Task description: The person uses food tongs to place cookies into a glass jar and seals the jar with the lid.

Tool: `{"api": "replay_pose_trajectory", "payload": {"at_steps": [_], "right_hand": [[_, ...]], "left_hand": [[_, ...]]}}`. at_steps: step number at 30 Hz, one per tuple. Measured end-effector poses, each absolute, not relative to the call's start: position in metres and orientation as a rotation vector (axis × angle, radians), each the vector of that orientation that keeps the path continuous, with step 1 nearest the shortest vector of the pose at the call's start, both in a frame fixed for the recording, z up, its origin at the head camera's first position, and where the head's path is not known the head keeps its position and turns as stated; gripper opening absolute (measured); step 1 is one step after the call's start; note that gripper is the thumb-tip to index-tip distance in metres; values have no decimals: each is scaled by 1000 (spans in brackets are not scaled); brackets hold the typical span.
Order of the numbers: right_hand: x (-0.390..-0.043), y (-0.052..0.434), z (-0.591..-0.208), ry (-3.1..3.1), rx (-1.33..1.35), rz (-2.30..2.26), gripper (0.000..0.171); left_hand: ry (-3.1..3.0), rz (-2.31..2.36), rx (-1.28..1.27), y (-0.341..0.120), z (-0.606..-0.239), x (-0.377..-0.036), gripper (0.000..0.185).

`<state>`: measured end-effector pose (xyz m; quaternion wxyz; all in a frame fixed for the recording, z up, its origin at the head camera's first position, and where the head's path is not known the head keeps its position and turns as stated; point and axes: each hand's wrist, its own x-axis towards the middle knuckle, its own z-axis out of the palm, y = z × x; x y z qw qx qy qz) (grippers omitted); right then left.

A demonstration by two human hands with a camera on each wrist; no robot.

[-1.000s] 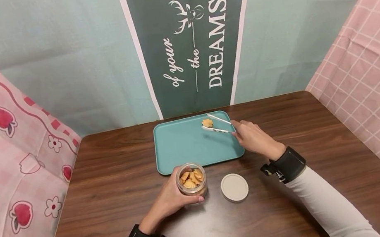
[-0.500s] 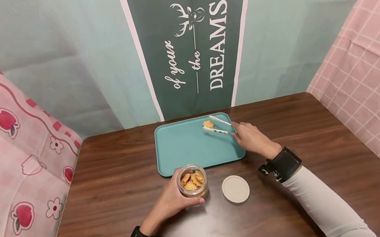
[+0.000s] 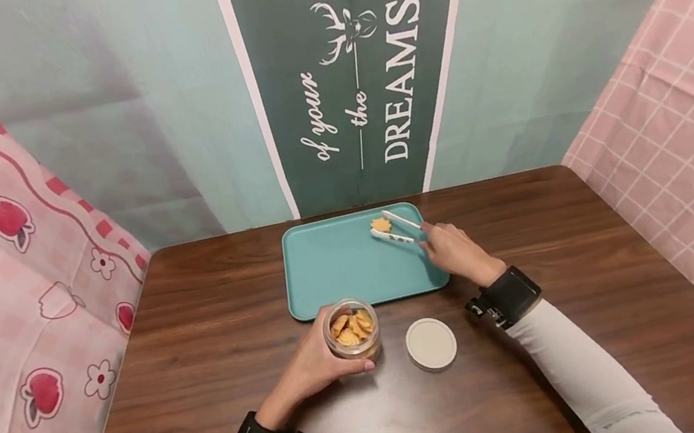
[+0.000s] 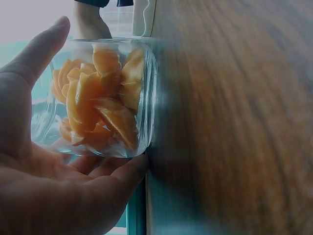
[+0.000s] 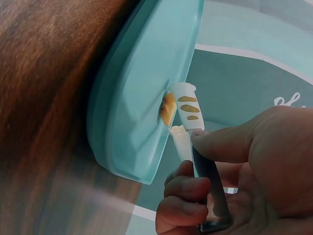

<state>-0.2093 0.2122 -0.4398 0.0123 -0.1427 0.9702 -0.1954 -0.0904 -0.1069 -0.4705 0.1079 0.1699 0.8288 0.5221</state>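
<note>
My left hand (image 3: 313,360) grips a clear glass jar (image 4: 146,98) holding several yellow cookies (image 4: 90,105); its mouth is uncovered and its base stands on the table. In my right hand (image 3: 456,250) is a pair of tongs (image 5: 208,171) with white tips, pinched between thumb and fingers over the blue tray (image 3: 342,271). One flower-shaped cookie (image 3: 380,224) lies toward the tray's back right, between the spread tong tips. The right wrist view shows this cookie partly hidden behind the near tip.
A round cream lid (image 3: 431,344) lies on the brown wooden table (image 3: 209,301), right of the jar and in front of the tray. Behind the table hangs a green curtain (image 3: 166,124); pink cloths (image 3: 671,93) flank it on both sides.
The cookie at the tong tips lies flat now, after looking tilted half a second ago. The right forearm has shifted slightly left. The left hand and jar stay put.
</note>
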Motion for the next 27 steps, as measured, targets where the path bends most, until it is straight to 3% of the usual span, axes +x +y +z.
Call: {"api": "replay_pose_trajectory", "payload": {"at_steps": [13, 27], "right_hand": [[-208, 208, -446, 3022, -443, -595, 18], [-204, 206, -448, 3027, -429, -531, 32]], "left_hand": [[2466, 1513, 515, -108, -474, -89, 97], [2445, 1533, 524, -110, -474, -88, 97]]}}
